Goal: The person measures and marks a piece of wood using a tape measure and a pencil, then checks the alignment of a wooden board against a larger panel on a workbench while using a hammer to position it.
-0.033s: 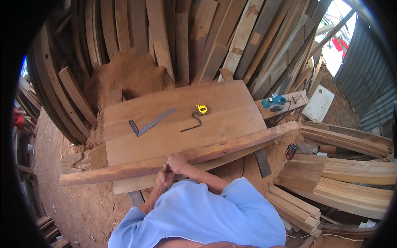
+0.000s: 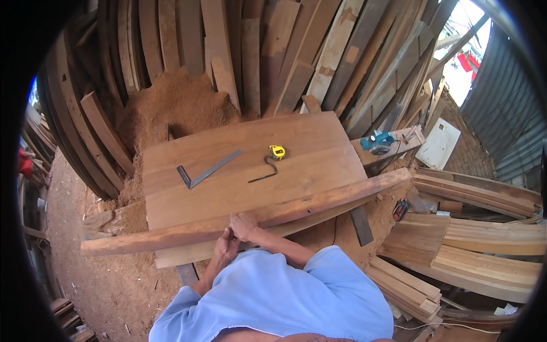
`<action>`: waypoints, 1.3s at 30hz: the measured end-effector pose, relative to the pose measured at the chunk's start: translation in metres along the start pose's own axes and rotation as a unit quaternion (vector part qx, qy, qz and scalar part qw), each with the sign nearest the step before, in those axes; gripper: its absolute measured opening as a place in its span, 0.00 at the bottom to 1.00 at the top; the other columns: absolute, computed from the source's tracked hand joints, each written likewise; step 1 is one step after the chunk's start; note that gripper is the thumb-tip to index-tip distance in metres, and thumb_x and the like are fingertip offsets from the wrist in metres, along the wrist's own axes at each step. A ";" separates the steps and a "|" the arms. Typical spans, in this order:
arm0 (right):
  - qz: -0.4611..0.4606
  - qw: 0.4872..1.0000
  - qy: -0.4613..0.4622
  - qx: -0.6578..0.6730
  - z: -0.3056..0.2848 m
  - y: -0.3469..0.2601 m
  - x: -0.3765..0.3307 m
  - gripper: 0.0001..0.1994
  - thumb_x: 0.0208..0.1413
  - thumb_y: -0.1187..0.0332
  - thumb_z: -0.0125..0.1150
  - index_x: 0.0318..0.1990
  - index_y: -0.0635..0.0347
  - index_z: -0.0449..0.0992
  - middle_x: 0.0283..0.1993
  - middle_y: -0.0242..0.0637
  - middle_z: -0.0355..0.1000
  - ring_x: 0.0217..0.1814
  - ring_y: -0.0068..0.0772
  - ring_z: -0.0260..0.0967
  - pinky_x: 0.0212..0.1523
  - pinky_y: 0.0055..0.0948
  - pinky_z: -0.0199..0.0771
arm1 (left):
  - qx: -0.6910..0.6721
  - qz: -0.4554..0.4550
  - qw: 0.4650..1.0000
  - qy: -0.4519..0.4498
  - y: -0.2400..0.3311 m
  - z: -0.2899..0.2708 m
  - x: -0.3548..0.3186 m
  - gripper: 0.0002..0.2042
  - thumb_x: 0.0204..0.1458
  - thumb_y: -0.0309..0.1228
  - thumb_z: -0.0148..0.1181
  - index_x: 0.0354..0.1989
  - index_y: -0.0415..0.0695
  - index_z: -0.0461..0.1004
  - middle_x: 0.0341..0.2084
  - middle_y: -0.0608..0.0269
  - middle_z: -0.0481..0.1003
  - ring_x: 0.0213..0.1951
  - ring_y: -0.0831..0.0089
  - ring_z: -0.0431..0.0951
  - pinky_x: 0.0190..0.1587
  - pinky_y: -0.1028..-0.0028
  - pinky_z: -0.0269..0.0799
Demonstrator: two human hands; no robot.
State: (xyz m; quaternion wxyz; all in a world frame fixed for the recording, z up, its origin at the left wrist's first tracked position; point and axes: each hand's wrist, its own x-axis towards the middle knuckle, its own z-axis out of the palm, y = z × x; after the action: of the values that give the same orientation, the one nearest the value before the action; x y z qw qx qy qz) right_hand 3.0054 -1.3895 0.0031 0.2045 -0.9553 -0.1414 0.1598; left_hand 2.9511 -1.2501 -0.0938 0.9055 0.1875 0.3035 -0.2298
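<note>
A long, reddish-brown wooden beam [image 2: 285,212] lies across the near part of a broad, flat, brown wooden surface [image 2: 313,137], its two ends reaching past the sides. The person's bare right hand [image 2: 245,227] rests on the beam left of its middle, the fingers bent; whether they pinch anything I cannot tell. The bare left hand [image 2: 227,244] is close against it at the beam's near side, its fingers drawn together near the right hand, though what they may hold is hidden. Farther back on the surface lie an L-shaped metal square with a black handle [image 2: 215,169] and, right of it, a yellow-and-black tape measure [image 2: 277,151] beside a thin, dark, curved strip [image 2: 274,166]. Beyond the surface's right side, a teal-and-black power tool [image 2: 379,141] sits on a narrow wooden board [image 2: 411,137]
</note>
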 end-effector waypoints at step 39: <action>0.187 0.953 0.118 0.209 -0.098 0.338 0.013 0.11 0.54 0.61 0.58 0.37 0.57 0.78 0.40 0.49 0.77 0.45 0.51 0.74 0.47 0.44 0.73 | 0.528 -0.232 0.792 0.200 0.017 0.051 -0.003 0.24 0.63 0.50 0.45 0.33 0.38 0.75 0.24 0.54 0.78 0.24 0.65 0.78 0.32 0.63 0.78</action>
State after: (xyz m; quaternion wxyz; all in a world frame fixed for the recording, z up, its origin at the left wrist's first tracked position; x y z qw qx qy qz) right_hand 3.1222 -1.7156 -0.0627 0.3813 -0.9126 0.1016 0.1074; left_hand 2.9823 -1.2595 -0.0504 0.5039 0.6027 0.3439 -0.5144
